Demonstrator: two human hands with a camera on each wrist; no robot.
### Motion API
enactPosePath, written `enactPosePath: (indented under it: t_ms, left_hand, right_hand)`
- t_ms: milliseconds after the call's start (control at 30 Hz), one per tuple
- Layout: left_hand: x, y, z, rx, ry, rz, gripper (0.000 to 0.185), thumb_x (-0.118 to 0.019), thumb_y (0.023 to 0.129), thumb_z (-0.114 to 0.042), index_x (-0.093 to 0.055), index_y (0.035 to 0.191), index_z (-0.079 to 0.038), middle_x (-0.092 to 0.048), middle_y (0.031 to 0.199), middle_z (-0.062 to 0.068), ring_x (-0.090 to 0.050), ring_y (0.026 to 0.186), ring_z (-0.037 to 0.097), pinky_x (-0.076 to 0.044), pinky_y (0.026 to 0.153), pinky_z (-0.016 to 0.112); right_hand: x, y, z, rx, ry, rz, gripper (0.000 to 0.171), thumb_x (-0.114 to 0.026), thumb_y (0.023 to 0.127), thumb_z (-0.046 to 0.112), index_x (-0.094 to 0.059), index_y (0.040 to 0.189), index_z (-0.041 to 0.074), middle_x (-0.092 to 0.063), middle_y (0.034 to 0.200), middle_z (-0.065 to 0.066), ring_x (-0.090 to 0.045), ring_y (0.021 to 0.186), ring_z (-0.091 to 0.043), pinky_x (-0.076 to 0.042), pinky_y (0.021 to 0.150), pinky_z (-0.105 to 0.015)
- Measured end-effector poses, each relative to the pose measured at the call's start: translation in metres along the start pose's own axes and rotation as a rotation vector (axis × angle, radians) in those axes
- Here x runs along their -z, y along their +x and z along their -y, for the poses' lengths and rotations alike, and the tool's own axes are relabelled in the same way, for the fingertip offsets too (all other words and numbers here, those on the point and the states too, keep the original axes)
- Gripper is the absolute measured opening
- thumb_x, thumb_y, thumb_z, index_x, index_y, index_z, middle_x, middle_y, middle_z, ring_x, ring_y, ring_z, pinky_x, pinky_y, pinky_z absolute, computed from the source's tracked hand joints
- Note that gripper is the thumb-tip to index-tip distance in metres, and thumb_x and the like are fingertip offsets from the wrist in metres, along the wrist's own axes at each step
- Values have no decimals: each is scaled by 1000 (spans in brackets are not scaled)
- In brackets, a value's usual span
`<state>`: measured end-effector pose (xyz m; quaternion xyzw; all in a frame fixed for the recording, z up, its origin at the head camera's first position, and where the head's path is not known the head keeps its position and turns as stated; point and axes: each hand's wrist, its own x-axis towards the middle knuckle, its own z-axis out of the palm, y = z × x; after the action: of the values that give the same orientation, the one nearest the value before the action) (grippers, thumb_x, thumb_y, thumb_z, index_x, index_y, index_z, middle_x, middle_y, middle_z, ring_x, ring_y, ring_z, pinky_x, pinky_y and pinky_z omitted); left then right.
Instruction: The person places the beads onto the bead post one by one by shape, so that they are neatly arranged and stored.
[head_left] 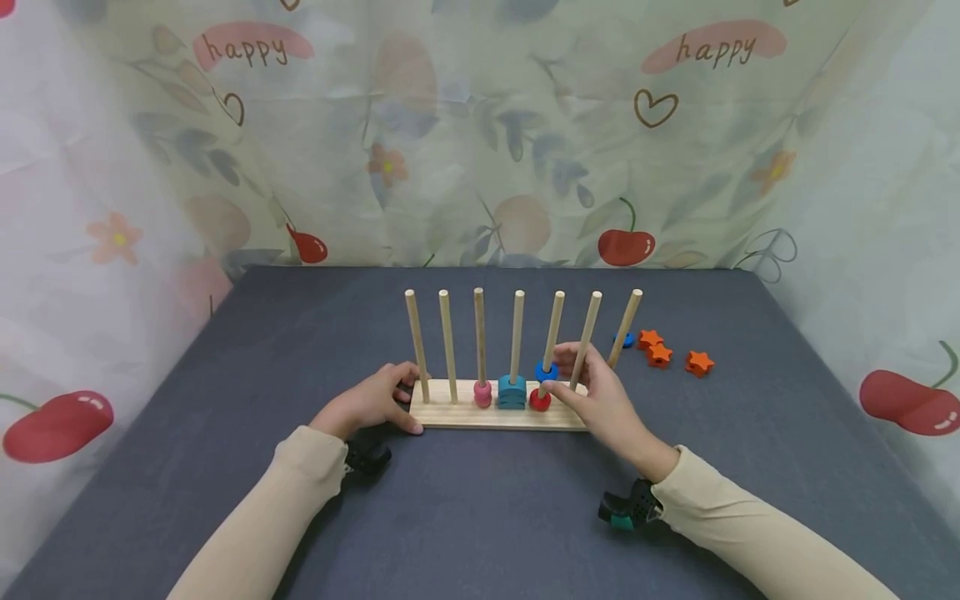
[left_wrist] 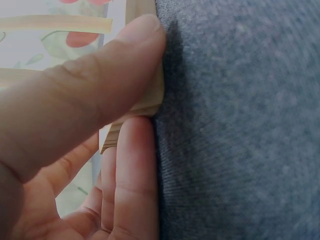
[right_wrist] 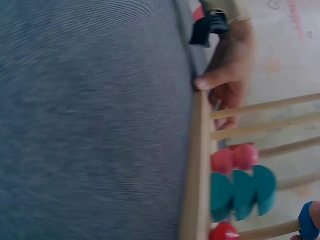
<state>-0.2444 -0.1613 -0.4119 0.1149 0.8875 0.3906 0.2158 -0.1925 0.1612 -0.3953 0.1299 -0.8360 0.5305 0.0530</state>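
Left hand: left hand (head_left: 371, 404) grips the left end of the wooden base (head_left: 495, 414); thumb on the near edge, fingers curled round the far side. Left wrist view confirms thumb and a finger pinching the base corner (left_wrist: 150, 100).
Right hand: right hand (head_left: 600, 398) reaches in among the right-hand pegs, fingertips at the blue ring (head_left: 546, 371). Appears to pinch the ring, though the fingers partly hide it, so the hold is not certain.
Blue ring: threaded on the fifth peg (head_left: 552, 337) from the left, part-way down, above the red piece (head_left: 540, 401) at that peg's foot; the two look apart.
Peg board: seven upright pegs on one long base, lying crosswise on the grey table (head_left: 225, 400).
Third peg: pink pieces (head_left: 483, 393) stacked at the bottom.
Fourth peg: teal half-round pieces (head_left: 512, 392) stacked at the bottom; right wrist view shows three (right_wrist: 242, 192).
Other pegs: bare.
Loose pieces: three orange stars (head_left: 660, 354) lie on the table right of the board, beyond the last peg; a small blue piece (head_left: 624, 339) just beside them.
Surround: printed curtain (head_left: 480, 125) with cherries and the word "happy" behind the table.
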Motion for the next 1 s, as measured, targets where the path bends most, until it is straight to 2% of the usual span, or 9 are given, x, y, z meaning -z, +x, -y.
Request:
enactPosePath:
  t_ms: [267, 500, 1000]
  left_hand:
    - [0, -2, -1, -10, -1, 4, 69, -87, 69, -7, -49, 126, -4, -41, 122, 18, -53, 108, 31, -47, 88, 40]
    - [0, -1, -1, 1, -1, 0, 70, -87, 69, -8, -48, 127, -4, -41, 124, 18, -52, 110, 31, -47, 89, 41]
    - [1, -1, 0, -16, 5, 4, 72, -87, 68, -8, -47, 128, -3, -41, 125, 19, -53, 111, 32, -48, 89, 41]
  right_hand:
    - [-9, -3, -19, -81, -2, 40, 42, -68, 90, 7, -47, 126, 1, -57, 122, -18, -55, 115, -32, -42, 103, -50]
    - [-13, -2, -24, -149, -9, 56, 43, -68, 89, 4, -47, 126, 1, -57, 122, -19, -56, 115, -34, -43, 102, -48]
    - [-10, 1, -26, -178, -35, 98, 42, -67, 91, 11, -49, 127, 0, -59, 123, -20, -58, 114, -34, -45, 99, -49]
